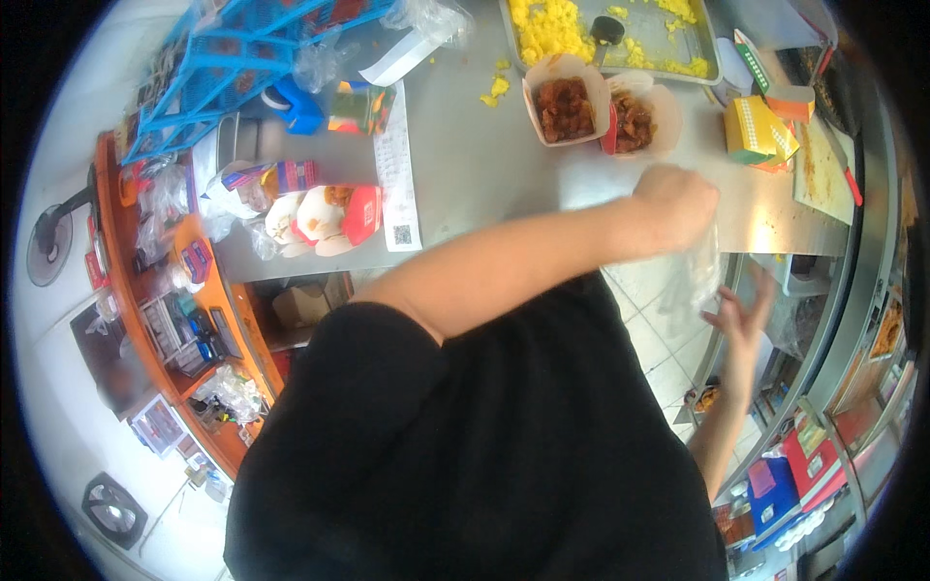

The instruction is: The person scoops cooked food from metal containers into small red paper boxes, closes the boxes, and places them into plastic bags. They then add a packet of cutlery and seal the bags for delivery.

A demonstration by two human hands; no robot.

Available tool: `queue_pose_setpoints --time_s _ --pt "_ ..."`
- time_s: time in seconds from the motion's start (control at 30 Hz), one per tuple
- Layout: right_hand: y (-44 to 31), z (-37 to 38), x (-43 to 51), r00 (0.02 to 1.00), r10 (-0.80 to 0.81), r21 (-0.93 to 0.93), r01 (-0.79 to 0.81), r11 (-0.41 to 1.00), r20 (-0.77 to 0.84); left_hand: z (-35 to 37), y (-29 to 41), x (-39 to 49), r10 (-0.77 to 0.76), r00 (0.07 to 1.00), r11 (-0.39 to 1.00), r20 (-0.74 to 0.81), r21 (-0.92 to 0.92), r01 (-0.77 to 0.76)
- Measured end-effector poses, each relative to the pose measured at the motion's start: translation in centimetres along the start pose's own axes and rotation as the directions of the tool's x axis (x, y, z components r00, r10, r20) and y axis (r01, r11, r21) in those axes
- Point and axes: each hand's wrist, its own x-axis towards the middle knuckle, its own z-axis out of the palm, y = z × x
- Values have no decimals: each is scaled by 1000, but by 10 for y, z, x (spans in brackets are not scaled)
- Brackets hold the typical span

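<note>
My left arm reaches across my body, and my left hand [676,207] is closed in a fist on a thin clear plastic bag [705,272], which hangs down, blurred. Just below it my right hand [741,309] has its fingers apart beside the bag's lower end; whether they touch it is hard to tell. On the steel table [472,181] ahead of my left hand stand two open paper food boxes, a left one [565,109] and a right one [636,123], both with brown sauced pieces inside.
A metal tray [716,69] holds yellow crumbled food and a black scoop [607,30]. Folded yellow cartons [755,131] and a cutting board [821,171] with a red-handled knife [851,185] lie right. Leftward are filled red-and-white boxes [363,216], a paper strip [396,167], a tape dispenser [301,109] and a blue basket [218,65].
</note>
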Motion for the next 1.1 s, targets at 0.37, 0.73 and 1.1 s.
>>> queue_pose_setpoints --time_s 0.37,0.73,1.1 --pt "11 92 46 590 161 79 -359 930 791 -9 -45 -109 -352 936 594 -17 -777 210" --pt "58 56 146 948 -279 -767 291 571 152 -51 -186 -379 -440 866 334 239 -851 404" --pt "-68 406 -94 726 68 -198 96 976 684 -55 -254 -518 -730 576 604 -367 -740 294"
